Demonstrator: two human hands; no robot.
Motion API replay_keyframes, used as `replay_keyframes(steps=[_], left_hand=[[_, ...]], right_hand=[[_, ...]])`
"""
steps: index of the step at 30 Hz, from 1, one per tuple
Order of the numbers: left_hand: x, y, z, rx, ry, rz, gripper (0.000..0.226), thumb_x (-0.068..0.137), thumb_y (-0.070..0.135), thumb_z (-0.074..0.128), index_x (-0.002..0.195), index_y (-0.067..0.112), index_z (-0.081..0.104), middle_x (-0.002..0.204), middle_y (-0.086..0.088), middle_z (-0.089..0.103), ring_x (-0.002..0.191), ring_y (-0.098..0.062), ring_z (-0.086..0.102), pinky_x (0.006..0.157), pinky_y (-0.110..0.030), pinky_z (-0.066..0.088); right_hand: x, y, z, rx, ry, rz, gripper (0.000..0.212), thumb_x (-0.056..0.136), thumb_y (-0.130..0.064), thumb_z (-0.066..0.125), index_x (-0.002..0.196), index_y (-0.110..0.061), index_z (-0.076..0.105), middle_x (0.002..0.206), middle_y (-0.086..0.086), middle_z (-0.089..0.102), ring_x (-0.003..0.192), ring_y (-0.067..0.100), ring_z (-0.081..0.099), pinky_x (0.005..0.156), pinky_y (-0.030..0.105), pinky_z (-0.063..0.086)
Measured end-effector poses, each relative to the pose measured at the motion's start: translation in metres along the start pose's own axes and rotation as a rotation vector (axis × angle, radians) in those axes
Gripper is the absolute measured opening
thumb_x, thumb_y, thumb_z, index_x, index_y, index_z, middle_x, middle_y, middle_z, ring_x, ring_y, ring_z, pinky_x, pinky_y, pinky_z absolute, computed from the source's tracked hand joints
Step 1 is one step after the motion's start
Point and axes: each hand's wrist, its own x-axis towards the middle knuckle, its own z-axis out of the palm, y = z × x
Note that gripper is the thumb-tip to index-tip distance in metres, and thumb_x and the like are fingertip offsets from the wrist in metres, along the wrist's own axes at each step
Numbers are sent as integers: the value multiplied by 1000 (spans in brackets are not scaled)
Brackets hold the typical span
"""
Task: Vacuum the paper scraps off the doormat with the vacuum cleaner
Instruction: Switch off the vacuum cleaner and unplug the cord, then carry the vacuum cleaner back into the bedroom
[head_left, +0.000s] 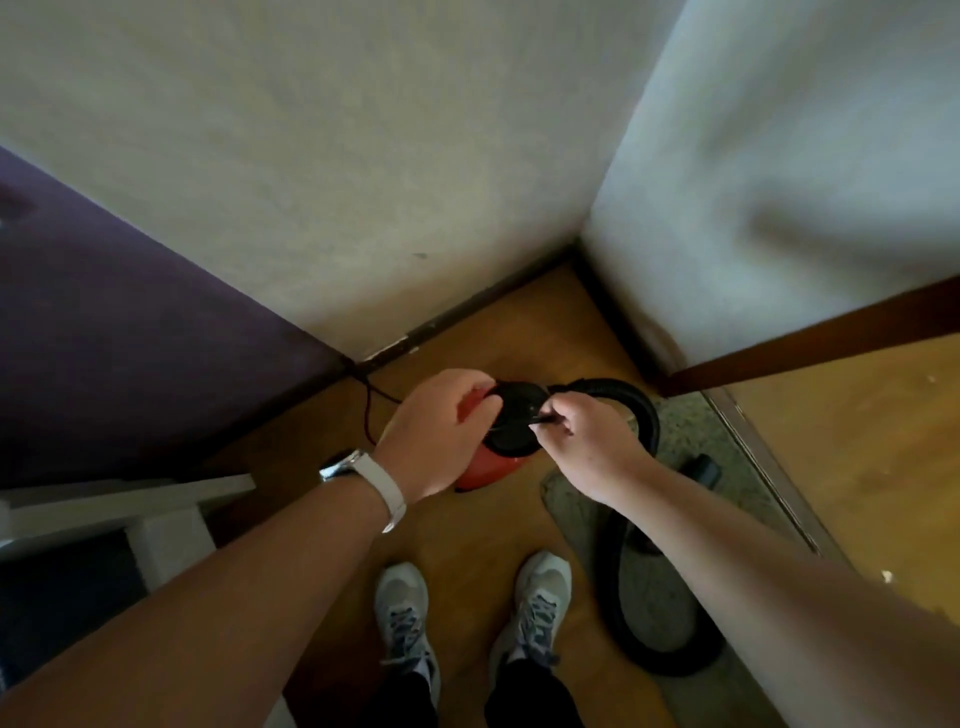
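Wooden flooring meets two pale walls in a corner, where both hands work at a machine. The left hand (441, 426), with a white-strapped wristwatch (363, 470) on its wrist, curls round the left rim of the red canister vacuum cleaner (488, 470) with its round black lid. The right hand (582, 434) pinches a small black part at the lid's right edge; what that part is cannot be told. A black ribbed hose (647, 415) arcs from the lid and loops over the grey speckled doormat (654, 587), which lies just right of the canister. A black nozzle (704, 467) rests on the mat. A thin dark cable (369, 410) runs towards the corner. No paper scraps can be made out on the visible mat, so whether suction is yet to begin or already finished cannot be judged.
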Motion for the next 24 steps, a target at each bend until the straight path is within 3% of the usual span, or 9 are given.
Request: replay_keyframes(steps=[2,4,6,10,14,17,19,22,24], left_hand=[[4,4,15,39,-257,44,29,103,40,44,116,24,64,111,6,66,100,-9,60,86,-30,49],[7,6,25,87,-369,49,32,103,42,43,96,20,65,83,-1,67,75,-17,62,66,-36,49],[10,8,30,102,-351,83,37,103,41,44,83,15,59,65,-7,59,60,-24,56,54,-37,39],[9,9,26,-66,-230,214,52,96,50,43,69,6,49,60,-15,51,56,-32,50,56,-50,41],[7,-3,5,-159,-154,209,59,92,55,45,61,5,42,54,-13,41,49,-24,41,50,-41,33],[14,-21,-8,4,-146,168,59,93,59,41,61,10,44,53,-6,42,49,-18,42,50,-38,33],[27,-33,-7,185,-166,112,53,99,53,40,66,13,48,57,-3,47,53,-15,46,53,-36,36],[49,-37,0,334,-174,33,38,104,43,35,80,19,52,71,0,56,70,-21,57,60,-37,41],[60,-30,10,358,-224,20,29,102,45,40,102,22,56,89,3,60,87,-22,61,69,-38,47]], right_hand=[[1,9,-4,8,11,-3,28,99,-22,56,70,-21,54,53,-3,49,39,8,37,41,23,27],[2,17,-8,27,29,4,24,98,-21,57,74,-18,58,55,-2,52,40,8,39,41,21,28],[3,26,-11,26,55,-12,20,97,-19,56,78,-15,61,57,0,52,42,8,40,41,20,30],[12,40,-12,-8,69,-3,23,98,-22,56,81,-9,64,66,14,62,49,18,47,44,24,33],[21,58,-6,4,130,54,19,97,-20,57,79,-16,64,71,4,66,62,20,62,54,36,47],[19,60,-6,94,221,78,21,97,-21,58,76,-24,59,65,-7,58,56,8,53,51,24,37],[16,60,-6,164,237,101,29,98,-27,58,70,-20,58,57,2,56,48,18,48,47,31,35],[10,52,-10,345,254,136,29,98,-29,59,77,-10,66,73,7,70,67,26,67,64,42,56],[8,43,-13,527,255,169,26,99,-22,58,84,-4,68,78,5,72,71,21,68,65,29,58]])
